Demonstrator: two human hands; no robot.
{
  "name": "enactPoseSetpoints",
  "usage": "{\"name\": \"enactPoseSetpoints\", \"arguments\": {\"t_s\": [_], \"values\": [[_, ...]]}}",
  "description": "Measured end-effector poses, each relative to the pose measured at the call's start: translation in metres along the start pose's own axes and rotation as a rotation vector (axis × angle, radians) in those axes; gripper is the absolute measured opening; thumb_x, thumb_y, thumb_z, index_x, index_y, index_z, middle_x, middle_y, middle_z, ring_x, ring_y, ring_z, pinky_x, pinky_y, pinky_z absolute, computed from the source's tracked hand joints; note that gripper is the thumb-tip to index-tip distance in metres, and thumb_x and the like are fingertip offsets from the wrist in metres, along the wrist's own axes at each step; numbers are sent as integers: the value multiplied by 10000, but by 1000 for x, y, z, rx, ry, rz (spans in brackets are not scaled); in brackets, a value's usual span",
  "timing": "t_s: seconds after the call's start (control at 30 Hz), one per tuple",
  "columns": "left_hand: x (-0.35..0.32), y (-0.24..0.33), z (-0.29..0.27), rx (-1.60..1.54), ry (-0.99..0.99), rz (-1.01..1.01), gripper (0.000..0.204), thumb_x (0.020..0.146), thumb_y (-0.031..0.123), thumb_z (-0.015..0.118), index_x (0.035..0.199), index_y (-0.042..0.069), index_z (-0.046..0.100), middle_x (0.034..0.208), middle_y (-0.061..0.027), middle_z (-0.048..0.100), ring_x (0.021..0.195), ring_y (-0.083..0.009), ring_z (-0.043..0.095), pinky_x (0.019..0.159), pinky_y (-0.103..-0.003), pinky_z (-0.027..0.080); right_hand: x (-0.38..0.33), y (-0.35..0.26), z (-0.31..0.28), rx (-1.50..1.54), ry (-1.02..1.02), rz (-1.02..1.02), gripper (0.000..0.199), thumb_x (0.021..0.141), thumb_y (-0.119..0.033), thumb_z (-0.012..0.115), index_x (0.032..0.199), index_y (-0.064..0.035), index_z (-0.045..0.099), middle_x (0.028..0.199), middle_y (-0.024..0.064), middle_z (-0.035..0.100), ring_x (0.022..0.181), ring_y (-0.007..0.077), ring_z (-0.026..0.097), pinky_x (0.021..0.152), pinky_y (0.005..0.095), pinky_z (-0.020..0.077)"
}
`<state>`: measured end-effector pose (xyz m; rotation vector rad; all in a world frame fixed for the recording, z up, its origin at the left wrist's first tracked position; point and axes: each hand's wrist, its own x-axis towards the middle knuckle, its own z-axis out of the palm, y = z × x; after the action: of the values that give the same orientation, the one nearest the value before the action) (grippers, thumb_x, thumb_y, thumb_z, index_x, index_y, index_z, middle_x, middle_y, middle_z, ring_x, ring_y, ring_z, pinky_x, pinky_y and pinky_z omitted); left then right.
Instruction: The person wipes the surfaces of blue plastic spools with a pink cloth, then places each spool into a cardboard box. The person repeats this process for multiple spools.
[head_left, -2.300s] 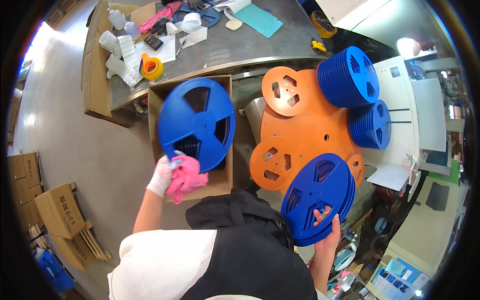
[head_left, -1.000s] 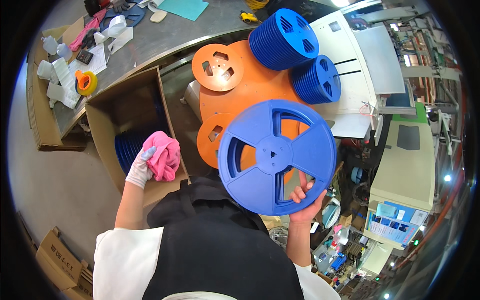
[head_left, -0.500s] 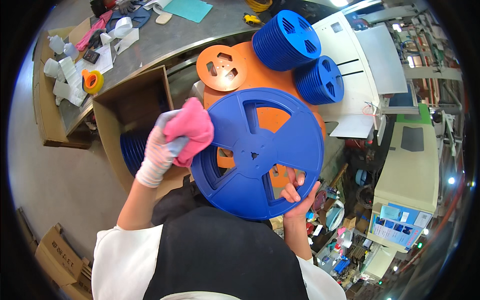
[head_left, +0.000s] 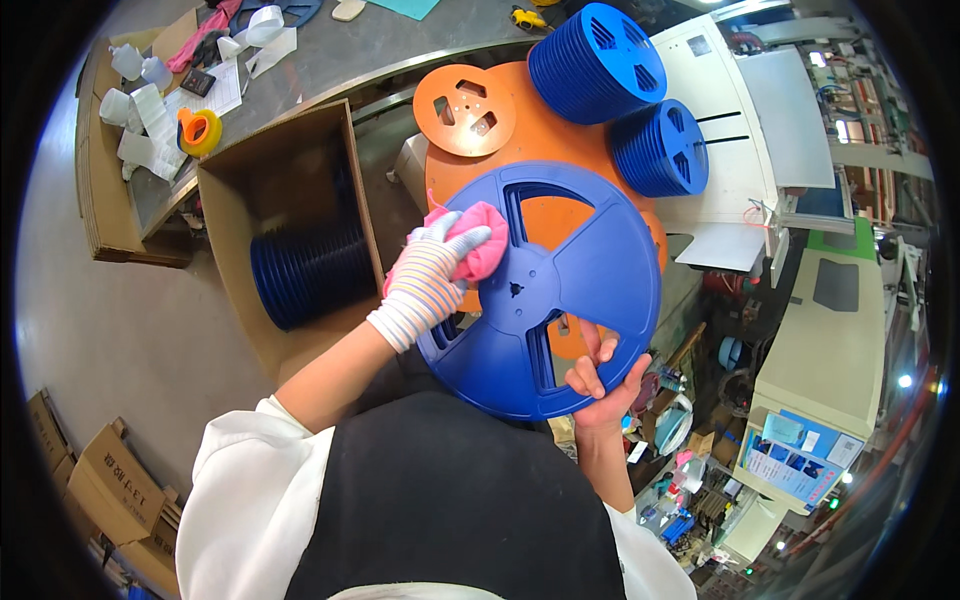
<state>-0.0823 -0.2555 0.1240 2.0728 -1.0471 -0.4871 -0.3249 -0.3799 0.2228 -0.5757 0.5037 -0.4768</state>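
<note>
In a big workroom, by a grey surface (head_left: 385, 40): gripping a pink cloth (head_left: 487, 247) in the gloved left hand (head_left: 425, 275), against a blue reel (head_left: 540, 285). Gripping that reel's edge in the bare right hand (head_left: 605, 388), in front of an orange surface (head_left: 560, 140). Could tip or drop if pushed hard, being held on one side.

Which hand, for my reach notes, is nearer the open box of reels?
Left: left hand just right of the box; right hand farther right, gripping the blue reel.
</note>
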Motion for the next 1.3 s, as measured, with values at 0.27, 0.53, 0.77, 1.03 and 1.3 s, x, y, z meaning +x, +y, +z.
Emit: {"name": "enactPoseSetpoints", "arguments": {"t_s": [0.27,0.53,0.77,1.03,1.3], "values": [[-53,70,-16,74,-369,727,490,756,176,658,1230,298,637,1364,-115,515,1140,-339,558,862,-495,504,-1,0,-7,13,88,19,508,917,-569,586,927,-68,503,1489,225,411,444,36,350,476,209,302],[7,64,-17,236,11,333,476,785,114,608,1255,189,633,1260,-158,550,1048,-335,586,827,-450,500,-2,-2,-3,-2,56,40,532,915,-588,573,922,-60,507,1486,223,417,453,39,357,489,210,312],[-68,27,-28,105,-437,539,587,664,122,701,1231,257,629,1302,-194,521,981,-399,620,756,-468,536,-8,-3,-14,40,119,-40,512,933,-553,567,942,-43,526,1488,252,399,483,43,383,498,212,320],[-77,-25,-54,534,-356,178,768,710,130,744,1422,236,474,1494,-228,356,1056,-382,613,796,-420,543,5,-17,-21,223,134,-108,463,948,-479,587,991,-20,547,1519,276,320,534,53,431,534,227,375],[-68,-19,-23,487,-385,234,624,744,255,750,1320,140,538,1433,-185,453,782,-302,661,666,-408,542,26,-11,18,203,203,-52,597,936,-575,541,1153,-20,586,1527,267,301,729,181,598,686,301,510]]}}
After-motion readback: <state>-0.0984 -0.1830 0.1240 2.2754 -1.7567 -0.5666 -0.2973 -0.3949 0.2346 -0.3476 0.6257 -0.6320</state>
